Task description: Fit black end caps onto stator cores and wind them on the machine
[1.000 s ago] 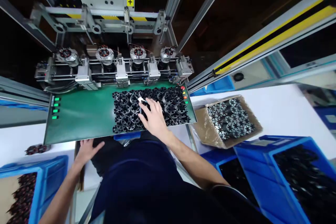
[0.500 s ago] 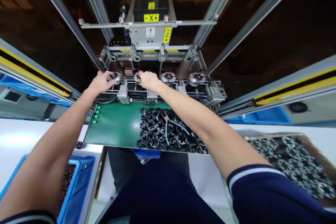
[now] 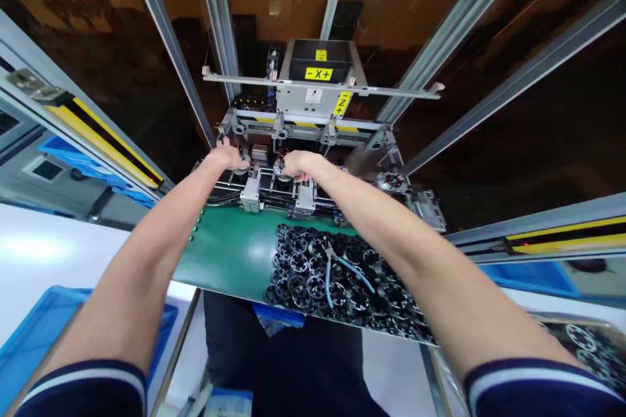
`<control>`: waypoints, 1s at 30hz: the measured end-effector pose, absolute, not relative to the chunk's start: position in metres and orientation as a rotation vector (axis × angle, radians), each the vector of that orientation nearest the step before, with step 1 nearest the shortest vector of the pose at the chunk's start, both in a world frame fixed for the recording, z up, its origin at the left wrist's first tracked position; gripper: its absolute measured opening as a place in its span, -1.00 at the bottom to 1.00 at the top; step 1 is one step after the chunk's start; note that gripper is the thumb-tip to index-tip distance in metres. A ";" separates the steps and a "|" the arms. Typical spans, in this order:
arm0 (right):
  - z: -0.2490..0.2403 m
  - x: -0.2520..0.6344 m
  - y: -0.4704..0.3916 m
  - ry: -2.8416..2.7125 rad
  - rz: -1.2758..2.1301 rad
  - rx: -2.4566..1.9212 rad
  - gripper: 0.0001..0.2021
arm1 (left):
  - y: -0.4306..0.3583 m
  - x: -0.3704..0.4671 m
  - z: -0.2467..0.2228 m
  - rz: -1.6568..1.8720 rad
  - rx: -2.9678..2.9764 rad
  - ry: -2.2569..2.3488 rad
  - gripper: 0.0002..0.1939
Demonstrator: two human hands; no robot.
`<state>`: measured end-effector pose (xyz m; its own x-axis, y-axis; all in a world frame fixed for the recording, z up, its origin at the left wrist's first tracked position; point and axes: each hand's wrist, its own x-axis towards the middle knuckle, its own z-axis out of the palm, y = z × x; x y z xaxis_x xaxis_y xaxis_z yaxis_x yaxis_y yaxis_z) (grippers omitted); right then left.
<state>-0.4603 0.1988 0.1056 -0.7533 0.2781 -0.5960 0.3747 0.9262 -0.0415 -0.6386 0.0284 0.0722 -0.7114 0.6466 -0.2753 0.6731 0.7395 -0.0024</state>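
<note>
My left hand (image 3: pixel 229 155) is at the leftmost round motor part (image 3: pixel 240 169) in the machine's fixture row, its fingers curled around the part's edge. The fingers of my right hand (image 3: pixel 299 164) close on the second round part (image 3: pixel 282 172), partly covering it. A third part is mostly hidden behind my right forearm. The rightmost round part (image 3: pixel 391 182), with red windings, sits in its holder, untouched. Silver clamp blocks (image 3: pixel 251 192) stand in front of the row.
Many black rings (image 3: pixel 298 263) and blue-handled pliers (image 3: pixel 328 273) lie on the green mat (image 3: pixel 229 247). Metal posts (image 3: pixel 166 39) and yellow-striped bars (image 3: pixel 102 140) flank the machine. A blue bin (image 3: pixel 44 326) stands lower left, a tray of rings (image 3: pixel 581 339) lower right.
The view has shifted, so the machine appears lower and further right. Both hands remain at the same two round parts; my right hand's fingers now curl down beside the second one.
</note>
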 end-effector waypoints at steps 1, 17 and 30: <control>0.107 -0.452 0.197 2.529 -0.190 0.423 -0.52 | 0.018 -0.637 0.077 -0.134 1.087 2.692 -0.20; 0.011 -0.332 0.043 2.690 -0.326 -0.226 -0.55 | -0.165 -0.468 -0.033 -0.222 1.136 2.488 -0.59; 0.085 -0.218 0.378 2.602 -0.143 1.127 -0.48 | 0.137 -0.458 0.041 0.326 1.632 2.363 -0.24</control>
<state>-0.2180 0.3782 0.0847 -0.6465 0.6961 -0.3121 0.7262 0.6869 0.0279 -0.4580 0.1369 0.0412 -0.3407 0.9369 -0.0781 0.8808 0.3472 0.3220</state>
